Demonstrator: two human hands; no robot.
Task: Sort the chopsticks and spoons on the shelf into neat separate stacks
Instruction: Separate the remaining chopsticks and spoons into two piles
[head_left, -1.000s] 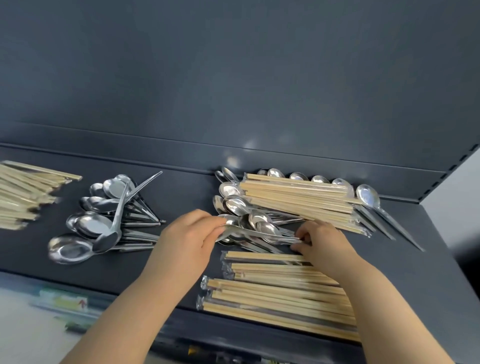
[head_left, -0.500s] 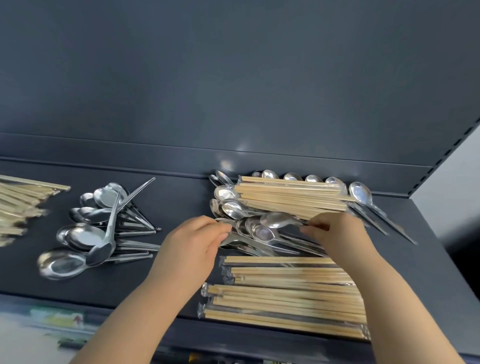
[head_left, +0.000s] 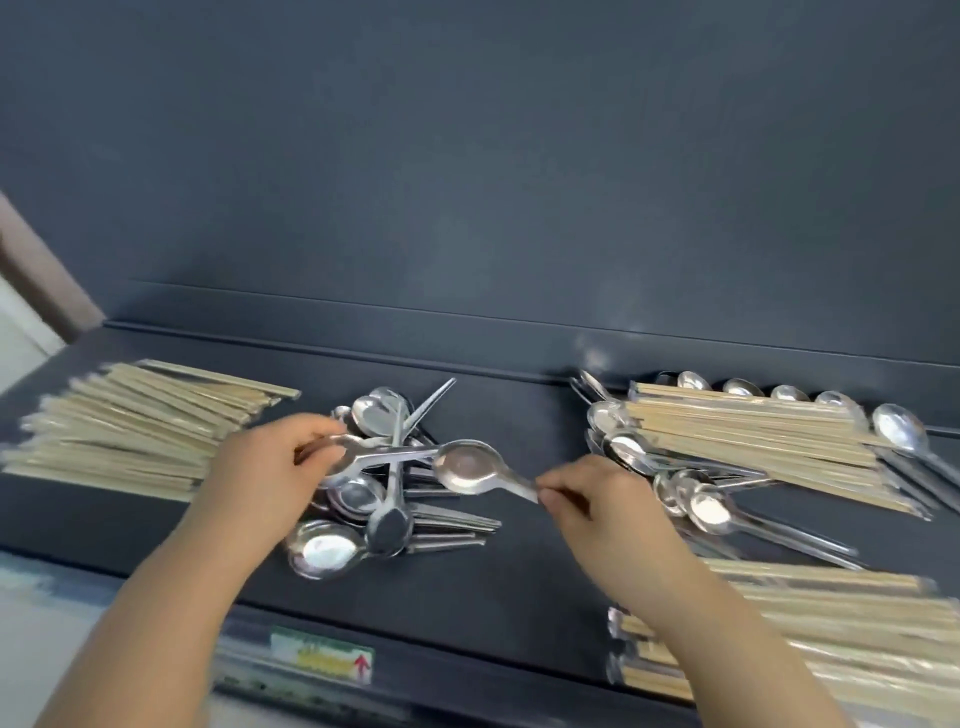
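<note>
Both hands came from the mixed heap (head_left: 727, 436) over to the spoon pile (head_left: 358, 499), left hand (head_left: 265, 467) gripping 1 spoon (head_left: 384, 457), right hand (head_left: 587, 499) pinching another spoon (head_left: 467, 470) by its handle; next, I think, lay them aligned.

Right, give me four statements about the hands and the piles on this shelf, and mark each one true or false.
1. The right hand pinches a spoon by its handle. True.
2. The left hand is empty. False: it holds a second spoon.
3. The back-right chopsticks lie over loose spoons. True.
4. The middle pile includes chopsticks. False: it shows only metal spoons.
</note>
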